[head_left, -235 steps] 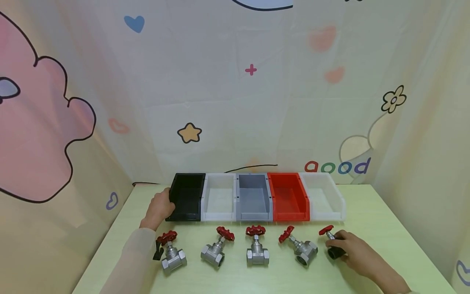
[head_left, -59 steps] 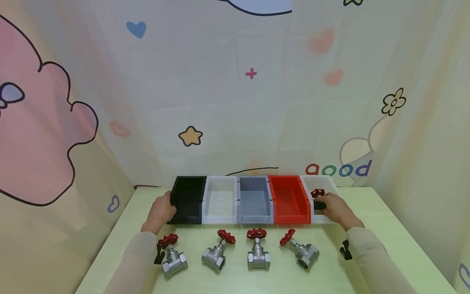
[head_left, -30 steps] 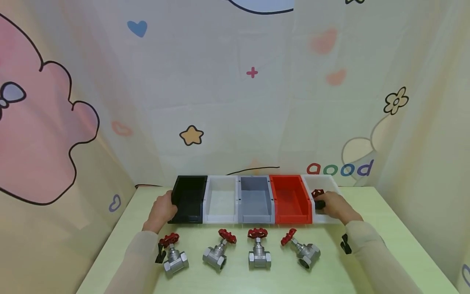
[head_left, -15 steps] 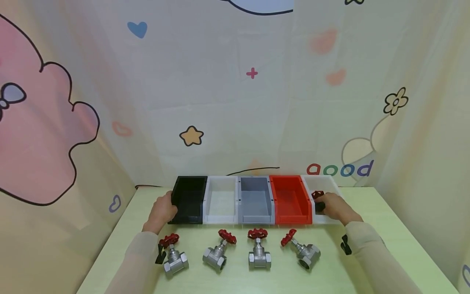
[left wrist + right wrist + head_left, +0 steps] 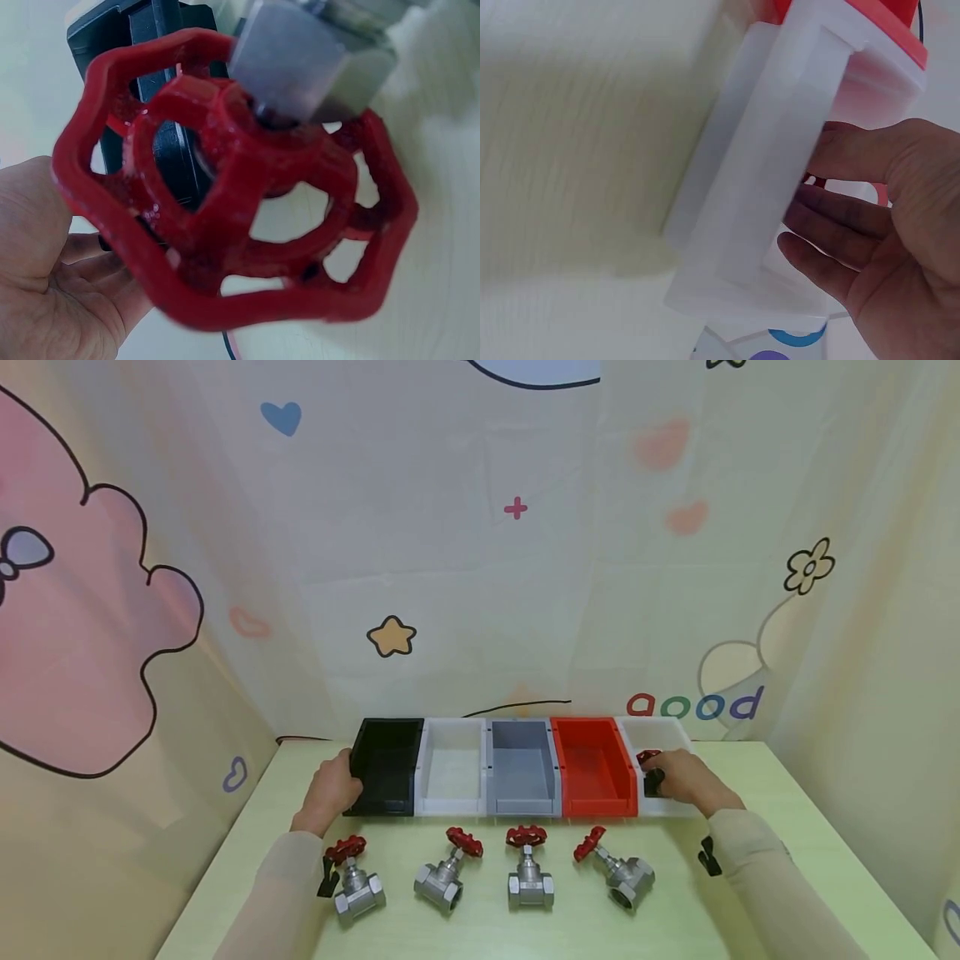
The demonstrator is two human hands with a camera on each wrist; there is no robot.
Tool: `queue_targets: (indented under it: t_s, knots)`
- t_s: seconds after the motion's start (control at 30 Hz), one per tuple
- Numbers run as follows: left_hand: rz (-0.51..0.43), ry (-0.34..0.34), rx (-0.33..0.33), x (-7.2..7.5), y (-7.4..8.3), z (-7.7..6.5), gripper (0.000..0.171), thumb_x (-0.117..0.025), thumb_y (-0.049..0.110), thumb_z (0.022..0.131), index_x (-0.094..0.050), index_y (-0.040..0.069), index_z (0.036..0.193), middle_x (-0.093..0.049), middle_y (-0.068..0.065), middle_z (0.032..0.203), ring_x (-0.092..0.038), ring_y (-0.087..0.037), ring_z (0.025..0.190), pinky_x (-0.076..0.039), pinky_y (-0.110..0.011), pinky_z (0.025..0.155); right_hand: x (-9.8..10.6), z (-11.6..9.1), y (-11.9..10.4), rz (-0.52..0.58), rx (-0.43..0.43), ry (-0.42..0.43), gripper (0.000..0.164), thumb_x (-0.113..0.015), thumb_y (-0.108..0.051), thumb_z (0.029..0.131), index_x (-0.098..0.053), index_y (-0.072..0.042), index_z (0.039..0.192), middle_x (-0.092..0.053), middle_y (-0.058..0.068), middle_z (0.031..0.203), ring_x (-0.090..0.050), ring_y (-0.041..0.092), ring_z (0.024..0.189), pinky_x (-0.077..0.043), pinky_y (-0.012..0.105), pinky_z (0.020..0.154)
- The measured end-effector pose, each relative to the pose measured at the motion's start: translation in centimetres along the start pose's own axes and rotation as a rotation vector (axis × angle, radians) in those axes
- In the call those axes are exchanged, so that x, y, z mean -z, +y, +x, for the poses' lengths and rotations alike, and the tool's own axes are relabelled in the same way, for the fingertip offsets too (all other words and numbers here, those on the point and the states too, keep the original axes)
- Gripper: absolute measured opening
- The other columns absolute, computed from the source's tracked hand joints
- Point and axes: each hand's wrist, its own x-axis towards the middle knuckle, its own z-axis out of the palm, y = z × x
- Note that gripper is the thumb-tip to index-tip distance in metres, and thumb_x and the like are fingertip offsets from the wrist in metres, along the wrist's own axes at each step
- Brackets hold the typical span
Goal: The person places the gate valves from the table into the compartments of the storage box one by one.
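In the head view, my left hand [image 5: 328, 789] grips the left wall of the black bin [image 5: 384, 768]; the left wrist view shows the thumb and fingers at that wall, partly hidden behind a red handwheel [image 5: 247, 195]. My right hand [image 5: 686, 777] is inside the right-hand white bin [image 5: 652, 731], fingers around a valve with a red handwheel [image 5: 648, 755] and a dark body [image 5: 654, 782]. In the right wrist view the curled fingers cover most of the valve behind the bin's front lip [image 5: 757, 165].
White [image 5: 450, 806], grey [image 5: 522, 806] and red [image 5: 600, 806] bins stand joined between the outer two. Several silver gate valves with red handwheels lie along the front: one by the left sleeve [image 5: 358, 893], others [image 5: 438, 883] [image 5: 530, 887] [image 5: 628, 881] further right. A patterned curtain [image 5: 480, 568] hangs behind.
Since the oldest frame, my right hand has carried the valve from the table's right into the right-hand white bin. Lately the hand has shifted slightly and the handwheel shows less. The left hand stays put.
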Motion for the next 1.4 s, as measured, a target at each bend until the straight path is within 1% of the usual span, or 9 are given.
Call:
queue_targets:
  t_s: [0.1, 0.27, 0.37, 0.5, 0.63, 0.73, 0.93, 1.17, 1.4]
  knots:
    - [0.002, 0.005, -0.002, -0.1, 0.0, 0.0, 0.063, -0.049, 0.005, 0.09, -0.029, -0.01, 0.148, -0.052, -0.035, 0.135, -0.064, -0.039, 0.103, -0.051, -0.056, 0.091, 0.4, -0.1, -0.3, 0.021, -0.022, -0.01, 0.028, -0.067, 0.002, 0.08, -0.074, -0.003, 0.107, -0.071, 0.018, 0.106, -0.06, 0.032, 0.088, -0.051, 0.058, 0.089]
    - [0.008, -0.003, 0.006, -0.2, 0.0, 0.2, 0.064, -0.05, 0.005, 0.089, -0.029, -0.009, 0.148, -0.053, -0.035, 0.134, -0.063, -0.032, 0.089, -0.054, -0.05, 0.084, 1.1, -0.6, -1.0, 0.051, -0.059, -0.021, 0.031, -0.07, -0.001, 0.081, -0.072, -0.004, 0.112, -0.068, 0.019, 0.113, -0.059, 0.034, 0.094, -0.048, 0.062, 0.093]
    - [0.007, -0.004, 0.009, -0.2, 0.1, 0.1, 0.064, -0.05, 0.005, 0.089, -0.03, -0.009, 0.148, -0.054, -0.035, 0.133, -0.061, -0.029, 0.085, -0.054, -0.047, 0.08, 1.7, -0.9, -1.3, 0.042, -0.055, -0.014, 0.032, -0.072, -0.003, 0.081, -0.072, -0.004, 0.113, -0.068, 0.019, 0.114, -0.06, 0.035, 0.096, -0.048, 0.062, 0.093]
    - [0.004, -0.007, 0.015, -0.3, 0.1, 0.0, 0.064, -0.05, 0.004, 0.089, -0.029, -0.009, 0.148, -0.054, -0.035, 0.134, -0.061, -0.03, 0.086, -0.053, -0.046, 0.08, 2.5, -1.6, -1.5, 0.027, -0.029, 0.009, 0.031, -0.073, -0.005, 0.082, -0.071, -0.004, 0.113, -0.069, 0.017, 0.115, -0.063, 0.036, 0.099, -0.051, 0.059, 0.091]
    - [-0.002, -0.015, 0.021, -0.3, 0.1, 0.0, 0.064, -0.048, 0.004, 0.089, -0.028, -0.008, 0.149, -0.052, -0.035, 0.136, -0.061, -0.032, 0.09, -0.053, -0.047, 0.081, 3.2, -2.3, -1.6, -0.005, -0.042, 0.012, 0.035, -0.075, -0.01, 0.083, -0.07, -0.005, 0.117, -0.07, 0.018, 0.114, -0.064, 0.037, 0.099, -0.053, 0.056, 0.088]
    - [-0.005, -0.006, 0.019, -0.3, 0.1, -0.1, 0.064, -0.049, 0.004, 0.089, -0.029, -0.008, 0.148, -0.052, -0.035, 0.135, -0.063, -0.035, 0.096, -0.053, -0.051, 0.085, 3.7, -2.7, -1.8, -0.036, -0.045, 0.017, 0.038, -0.075, -0.011, 0.082, -0.069, -0.005, 0.119, -0.07, 0.019, 0.113, -0.064, 0.037, 0.097, -0.054, 0.056, 0.086]
    - [-0.018, 0.005, 0.004, -0.2, 0.1, -0.1, 0.062, -0.049, 0.004, 0.089, -0.03, -0.009, 0.147, -0.053, -0.036, 0.133, -0.063, -0.039, 0.1, -0.052, -0.055, 0.088, 4.8, -3.6, -2.5, -0.04, -0.017, 0.063, 0.038, -0.076, -0.008, 0.081, -0.069, -0.005, 0.118, -0.069, 0.02, 0.117, -0.064, 0.042, 0.104, -0.053, 0.058, 0.087]
    - [-0.018, 0.012, 0.007, -0.2, -0.2, 0.0, 0.062, -0.05, 0.005, 0.089, -0.031, -0.009, 0.147, -0.054, -0.035, 0.132, -0.063, -0.038, 0.1, -0.052, -0.055, 0.089, 5.3, -4.5, -4.0, -0.049, 0.023, 0.094, 0.042, -0.078, -0.009, 0.079, -0.068, -0.007, 0.12, -0.067, 0.019, 0.122, -0.064, 0.041, 0.106, -0.055, 0.055, 0.085]
    - [-0.021, 0.007, 0.007, -0.2, -0.2, 0.0, 0.062, -0.049, 0.005, 0.09, -0.03, -0.009, 0.147, -0.054, -0.035, 0.133, -0.062, -0.038, 0.1, -0.052, -0.056, 0.09, 5.6, -5.3, -5.2, -0.075, 0.071, 0.122, 0.038, -0.079, -0.01, 0.078, -0.071, -0.008, 0.116, -0.068, 0.017, 0.116, -0.065, 0.037, 0.101, -0.058, 0.049, 0.081]
